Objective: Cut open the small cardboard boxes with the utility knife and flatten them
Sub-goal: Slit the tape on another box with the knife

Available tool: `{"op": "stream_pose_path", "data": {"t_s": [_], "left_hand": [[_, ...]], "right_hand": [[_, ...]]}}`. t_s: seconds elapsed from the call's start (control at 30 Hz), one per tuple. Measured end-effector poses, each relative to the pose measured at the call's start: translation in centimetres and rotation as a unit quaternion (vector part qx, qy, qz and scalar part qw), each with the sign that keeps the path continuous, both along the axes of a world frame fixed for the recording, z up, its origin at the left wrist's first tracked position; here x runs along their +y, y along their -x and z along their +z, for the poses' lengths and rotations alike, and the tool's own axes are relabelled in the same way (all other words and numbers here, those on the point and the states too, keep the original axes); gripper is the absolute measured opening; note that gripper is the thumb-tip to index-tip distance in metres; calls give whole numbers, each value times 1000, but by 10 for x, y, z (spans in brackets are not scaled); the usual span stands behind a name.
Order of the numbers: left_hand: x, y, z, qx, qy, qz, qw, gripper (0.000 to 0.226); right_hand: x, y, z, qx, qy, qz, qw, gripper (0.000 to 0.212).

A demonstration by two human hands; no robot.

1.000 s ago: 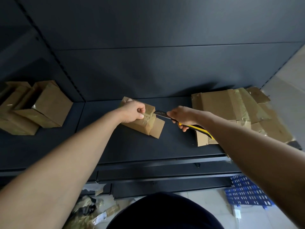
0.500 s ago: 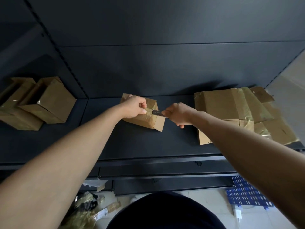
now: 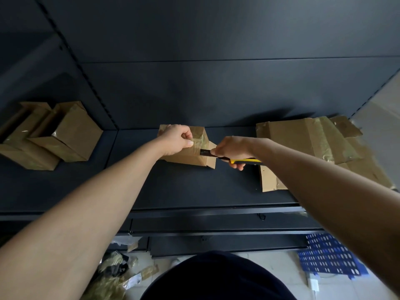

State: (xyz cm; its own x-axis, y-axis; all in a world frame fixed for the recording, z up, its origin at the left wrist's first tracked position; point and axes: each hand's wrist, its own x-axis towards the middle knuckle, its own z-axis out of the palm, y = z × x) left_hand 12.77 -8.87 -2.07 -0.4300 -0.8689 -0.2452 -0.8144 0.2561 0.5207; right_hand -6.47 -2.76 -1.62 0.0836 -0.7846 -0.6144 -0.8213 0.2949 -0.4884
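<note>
A small taped cardboard box (image 3: 190,155) stands on the dark shelf (image 3: 184,187) at the centre. My left hand (image 3: 176,139) grips its top from above and holds it down. My right hand (image 3: 232,150) is closed around a yellow and black utility knife (image 3: 238,160). The knife's dark front end touches the box's right end, where a short flap sticks out. The blade tip itself is hidden against the cardboard.
Two uncut boxes (image 3: 65,135) lie at the shelf's left end. A pile of flattened cardboard (image 3: 320,146) covers the right end. On the floor below are tape scraps (image 3: 116,271) and a blue perforated mat (image 3: 329,256).
My right hand has drawn back a little to the right along the box's end, so the knife's yellow handle shows again. My left hand stays on the box top.
</note>
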Motion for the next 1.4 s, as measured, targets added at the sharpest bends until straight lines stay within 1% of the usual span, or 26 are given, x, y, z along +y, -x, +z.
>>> {"op": "stream_pose_path", "data": {"t_s": [0.07, 0.13, 0.2, 0.27, 0.33, 0.4, 0.5, 0.63, 0.73, 0.83, 0.9, 1.0, 1.1, 1.17, 1.27, 1.4], "left_hand": [[-2, -1, 4, 22, -18, 2, 1000, 20], [-4, 2, 7, 29, -27, -2, 999, 24], [-4, 5, 7, 7, -4, -3, 1000, 23], [-4, 5, 5, -25, 26, -7, 999, 24], [-1, 4, 2, -42, 40, -24, 998, 21], [0, 5, 3, -41, 60, -42, 997, 17], [-2, 10, 8, -23, 66, -46, 997, 12], [-1, 13, 7, -17, 70, -48, 996, 10], [-1, 12, 3, 0, 80, -51, 995, 5], [-5, 7, 4, 29, 77, -51, 995, 21], [-5, 4, -1, 29, 75, -57, 995, 24], [-2, -2, -11, 11, 87, -68, 994, 24], [-1, -8, -13, -31, 102, -104, 989, 27], [-3, -10, -10, -50, 112, -128, 984, 27], [-8, -14, -8, -57, 111, -156, 980, 31], [-13, -16, -9, -72, 122, -188, 972, 34]], "right_hand": [[2, 7, 1, -33, -10, -13, 999, 45], [4, 14, 2, -22, -6, -13, 1000, 48], [6, 21, 1, -14, -16, -26, 999, 49], [9, 29, 1, -25, -24, -61, 998, 50], [11, 36, 3, -11, -7, -95, 995, 56], [11, 37, 3, 3, 20, -123, 992, 60], [9, 24, 1, -33, 55, -157, 985, 53], [5, 0, -8, -135, 80, -190, 969, 38], [0, -15, -16, -193, 51, -216, 956, 23], [-5, -25, -20, -229, 4, -247, 941, 14], [-8, -29, -22, -243, -16, -257, 935, 11], [-11, -32, -24, -258, -27, -265, 929, 8], [-12, -32, -27, -273, -43, -281, 919, 8], [-14, -33, -29, -271, -51, -289, 917, 9], [-15, -34, -32, -262, -55, -301, 915, 14], [-18, -35, -35, -269, -47, -322, 907, 11]]}}
